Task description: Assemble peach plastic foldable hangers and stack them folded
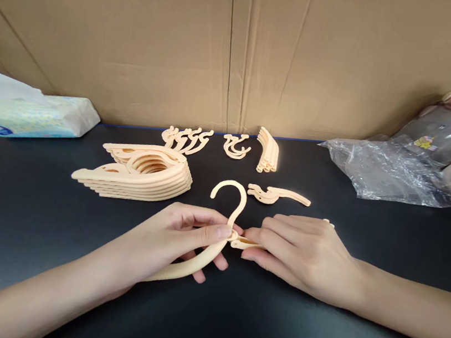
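Note:
A peach plastic hanger (pixel 229 189) with a round hook lies between my hands on the dark table. My left hand (pixel 173 240) is closed on its left arm, thumb and fingers pinching near the base of the hook. My right hand (pixel 301 252) is closed on the hanger's right arm piece, fingertips meeting the left hand at the joint; most of that piece is hidden under the hand. Behind the left hand sits a stack of folded hangers (pixel 141 174). One loose arm piece (pixel 278 195) lies just beyond the right hand.
Small groups of hook parts (pixel 185 138), (pixel 236 146) and a bundle of arm pieces (pixel 269 151) lie near the cardboard wall (pixel 242 48). A tissue pack (pixel 32 114) is at the far left. Crumpled clear plastic (pixel 388 172) and a bag are at the right.

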Demonstrator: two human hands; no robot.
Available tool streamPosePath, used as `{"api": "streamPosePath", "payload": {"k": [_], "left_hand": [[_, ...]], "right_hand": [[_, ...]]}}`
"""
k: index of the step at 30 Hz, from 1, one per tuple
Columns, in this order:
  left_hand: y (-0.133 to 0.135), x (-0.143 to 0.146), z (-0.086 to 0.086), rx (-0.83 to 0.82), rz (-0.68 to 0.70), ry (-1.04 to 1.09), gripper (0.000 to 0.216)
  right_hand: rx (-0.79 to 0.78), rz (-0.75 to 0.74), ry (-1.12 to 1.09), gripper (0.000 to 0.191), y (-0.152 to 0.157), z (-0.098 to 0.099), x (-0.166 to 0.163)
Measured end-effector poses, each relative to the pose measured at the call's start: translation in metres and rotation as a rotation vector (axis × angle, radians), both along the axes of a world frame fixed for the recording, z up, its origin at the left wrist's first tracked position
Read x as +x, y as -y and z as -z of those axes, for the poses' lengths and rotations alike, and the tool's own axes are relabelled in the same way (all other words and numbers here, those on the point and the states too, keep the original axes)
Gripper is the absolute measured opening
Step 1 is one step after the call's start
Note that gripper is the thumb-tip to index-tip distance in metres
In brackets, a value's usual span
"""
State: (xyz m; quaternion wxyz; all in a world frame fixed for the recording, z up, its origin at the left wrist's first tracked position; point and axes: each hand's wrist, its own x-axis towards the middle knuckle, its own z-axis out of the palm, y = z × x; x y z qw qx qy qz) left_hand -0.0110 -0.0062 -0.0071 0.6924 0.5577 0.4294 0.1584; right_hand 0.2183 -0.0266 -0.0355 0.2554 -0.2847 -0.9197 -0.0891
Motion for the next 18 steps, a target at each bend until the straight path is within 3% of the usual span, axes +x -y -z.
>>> {"api": "streamPosePath", "payload": {"k": [18], "left_hand": [[-0.0035,0.0005,-0.0017,-0.084,0.002,0.021,0.017]], "right_hand": [[0.002,0.022,0.041,0.034,0.0003,-0.0002,0.0000]]}}
